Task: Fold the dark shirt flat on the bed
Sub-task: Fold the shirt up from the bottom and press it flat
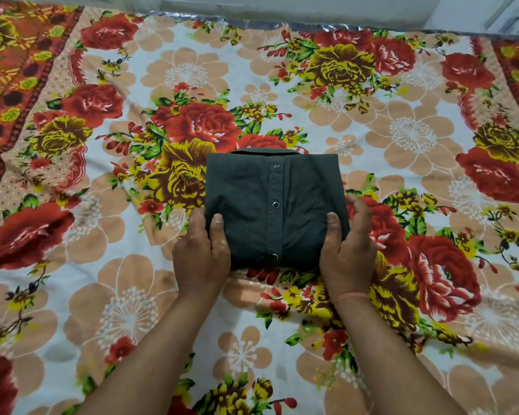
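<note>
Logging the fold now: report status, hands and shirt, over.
Left hand and right hand hold the dark shirt at its near sides, thumbs on top. Shirt folded square, buttons up, flat on the floral bedsheet. Nothing in the way.

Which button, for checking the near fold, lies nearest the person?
The lowest button of three on the dark shirt, at its near edge between the left hand and right hand; middle button and top button sit higher.

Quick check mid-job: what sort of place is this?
Probably a bedroom at home: a floral bedsheet covers the whole work surface, a pale wall runs behind its far edge, and a folded dark shirt lies on it.
</note>
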